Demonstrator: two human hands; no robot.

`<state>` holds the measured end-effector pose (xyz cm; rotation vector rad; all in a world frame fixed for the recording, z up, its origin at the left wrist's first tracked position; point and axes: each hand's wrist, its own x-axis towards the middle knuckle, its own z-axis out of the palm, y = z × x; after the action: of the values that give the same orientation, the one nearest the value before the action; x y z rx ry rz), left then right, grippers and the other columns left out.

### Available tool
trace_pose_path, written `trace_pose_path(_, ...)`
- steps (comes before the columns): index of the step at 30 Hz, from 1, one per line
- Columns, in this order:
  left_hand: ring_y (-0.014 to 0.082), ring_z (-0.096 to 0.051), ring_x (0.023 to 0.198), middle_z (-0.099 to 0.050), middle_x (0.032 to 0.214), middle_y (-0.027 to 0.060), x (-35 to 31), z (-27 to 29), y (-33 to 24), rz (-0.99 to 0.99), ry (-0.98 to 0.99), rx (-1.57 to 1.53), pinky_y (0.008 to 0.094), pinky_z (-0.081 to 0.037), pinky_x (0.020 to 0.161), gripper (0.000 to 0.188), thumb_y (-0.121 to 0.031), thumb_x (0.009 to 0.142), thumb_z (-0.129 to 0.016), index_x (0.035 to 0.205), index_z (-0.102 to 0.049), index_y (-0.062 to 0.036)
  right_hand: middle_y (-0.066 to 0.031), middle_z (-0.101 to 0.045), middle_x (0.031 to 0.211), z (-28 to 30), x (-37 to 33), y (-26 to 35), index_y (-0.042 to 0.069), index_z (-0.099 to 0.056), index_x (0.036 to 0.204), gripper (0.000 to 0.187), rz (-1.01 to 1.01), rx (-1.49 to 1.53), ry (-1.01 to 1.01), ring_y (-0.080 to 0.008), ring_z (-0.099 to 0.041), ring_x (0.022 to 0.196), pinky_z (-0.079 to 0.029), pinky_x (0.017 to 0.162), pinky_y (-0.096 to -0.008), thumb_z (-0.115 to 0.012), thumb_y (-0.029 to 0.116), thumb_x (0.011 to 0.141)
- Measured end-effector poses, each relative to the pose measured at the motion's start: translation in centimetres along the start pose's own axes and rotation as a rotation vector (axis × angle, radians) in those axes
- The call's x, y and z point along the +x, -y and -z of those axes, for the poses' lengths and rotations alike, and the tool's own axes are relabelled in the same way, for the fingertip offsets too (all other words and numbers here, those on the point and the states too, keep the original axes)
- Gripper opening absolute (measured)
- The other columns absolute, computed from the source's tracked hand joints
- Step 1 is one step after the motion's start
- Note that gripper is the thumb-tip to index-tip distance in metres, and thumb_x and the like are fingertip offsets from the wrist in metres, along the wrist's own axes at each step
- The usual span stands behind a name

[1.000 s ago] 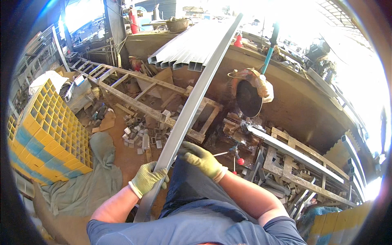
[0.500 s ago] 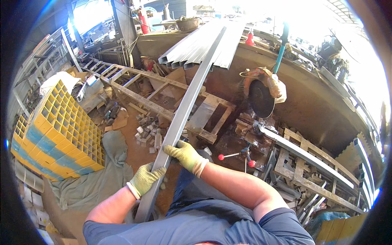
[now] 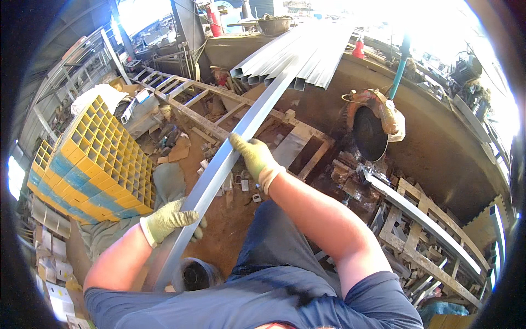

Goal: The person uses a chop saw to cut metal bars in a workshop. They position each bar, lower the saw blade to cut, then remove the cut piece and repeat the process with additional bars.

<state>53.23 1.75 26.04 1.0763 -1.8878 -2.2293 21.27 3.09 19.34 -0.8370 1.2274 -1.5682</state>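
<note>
A long square metal tube [image 3: 215,176] runs slantwise from beside my body up toward a stack of similar tubes [image 3: 323,61] at the far side. My right hand [image 3: 255,158], in a yellow-green glove, grips its middle from the right. Lower down, my left hand [image 3: 170,220], gloved alike, is wrapped round the tube from the left, with fingertips showing on the other side. The tube's far end overlaps the stack and glare blurs it. Below its near part stands a dark bucket [image 3: 196,274].
A cutting saw with a dark round disc [image 3: 369,133] stands at the right, beside another metal tube [image 3: 421,217] on a wooden frame. Yellow stacked tubes or boxes with open square ends [image 3: 104,164] stand left. A ladder-like frame [image 3: 216,122] crosses behind; small offcuts litter the ground.
My left hand has slid down and left with the tube's near end, so my hands are wider apart. The tube has swung left at its near end. The whole view has shifted slightly.
</note>
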Motion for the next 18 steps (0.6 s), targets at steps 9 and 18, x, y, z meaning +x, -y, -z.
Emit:
trace_pose_path(9,0.0231,-0.076,0.072,-0.076,0.088,0.0129,11.2,-2.8,-5.3,-0.144,-0.147,0.115,0.0379,-0.064,0.065,0.046,-0.027,0.092,-0.091,0.121,-0.066,-0.0018,-0.0156,-0.076,0.133,5.1,-2.5,-3.8,-0.002,-0.06,0.154,0.079,0.103,0.076,0.154,-0.0239,-0.074,0.114,-0.06,0.101,-0.0407,-0.073,0.06,0.108)
trace_pose_path(18,0.0203,-0.074,0.085,-0.069,0.11,0.0087,27.2,1.3,-16.7,-0.077,-0.188,0.412,0.0432,-0.065,0.071,0.07,-0.053,0.096,-0.088,0.144,-0.058,-0.0126,-0.0142,-0.081,0.122,15.2,-12.2,-12.5,0.001,-0.068,0.142,0.047,-0.198,0.21,-0.177,-0.0228,-0.079,0.101,-0.062,0.085,-0.0361,-0.069,0.038,0.114)
